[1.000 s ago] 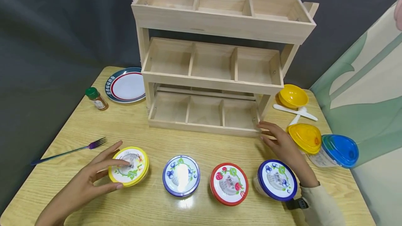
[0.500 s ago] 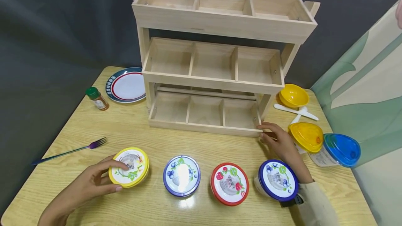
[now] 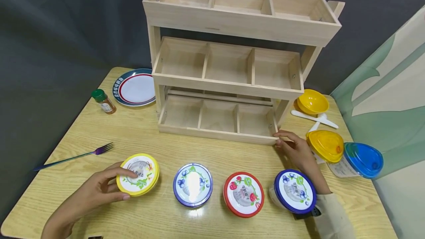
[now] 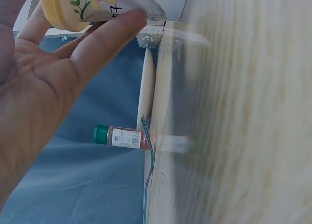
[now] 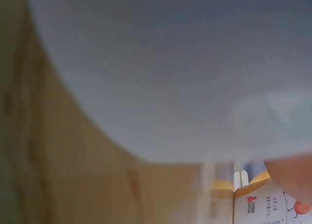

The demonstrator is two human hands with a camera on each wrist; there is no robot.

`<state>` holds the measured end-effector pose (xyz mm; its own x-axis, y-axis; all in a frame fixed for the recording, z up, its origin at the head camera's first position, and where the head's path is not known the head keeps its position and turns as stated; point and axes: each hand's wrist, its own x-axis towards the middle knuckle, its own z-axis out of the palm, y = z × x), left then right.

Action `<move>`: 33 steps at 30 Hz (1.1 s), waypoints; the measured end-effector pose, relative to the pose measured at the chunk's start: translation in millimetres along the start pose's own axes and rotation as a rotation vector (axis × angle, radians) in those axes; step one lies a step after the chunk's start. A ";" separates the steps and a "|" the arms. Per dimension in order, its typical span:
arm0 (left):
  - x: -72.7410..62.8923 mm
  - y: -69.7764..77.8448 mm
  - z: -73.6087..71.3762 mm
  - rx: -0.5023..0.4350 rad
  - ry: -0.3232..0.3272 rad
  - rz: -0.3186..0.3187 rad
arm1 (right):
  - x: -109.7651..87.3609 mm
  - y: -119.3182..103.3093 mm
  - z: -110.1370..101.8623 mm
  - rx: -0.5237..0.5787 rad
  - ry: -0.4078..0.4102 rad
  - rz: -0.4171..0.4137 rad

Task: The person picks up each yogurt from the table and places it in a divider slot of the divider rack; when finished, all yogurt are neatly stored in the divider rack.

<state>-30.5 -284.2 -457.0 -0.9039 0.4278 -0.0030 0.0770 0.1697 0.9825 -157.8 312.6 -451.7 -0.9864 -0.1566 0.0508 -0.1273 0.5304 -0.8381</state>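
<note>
Yellow-lidded tub — gripped by left hand

The right arm wears a long sleeve of plain pale beige cloth, softly creased and ending at the wrist. A black band shows beside the cuff, its details too small to read. The right grip is ungloved, with slender fingers. The left grip is bare too, as is its forearm; the thumb shows a short nail, and the left wrist view shows fine creases below slim, tapering fingers.
</note>
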 end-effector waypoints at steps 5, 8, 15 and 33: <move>1.5 8.5 -0.9 0.072 0.032 -0.008 | 2.2 0.0 -0.3 0.045 -0.001 0.018; 6.2 24.6 -0.5 0.180 0.043 0.063 | 3.3 1.0 0.1 0.088 -0.006 0.030; 23.7 70.8 -0.4 0.334 0.076 0.170 | 5.4 0.6 -0.2 0.154 -0.025 0.061; 90.9 148.7 4.0 0.332 0.109 0.501 | 1.2 0.6 -2.4 0.175 -0.037 0.163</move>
<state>-99.5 -216.5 -311.9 -0.7605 0.4369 0.4804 0.6149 0.2469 0.7490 -159.3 314.8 -450.8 -0.9875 -0.1124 -0.1103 0.0567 0.3995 -0.9150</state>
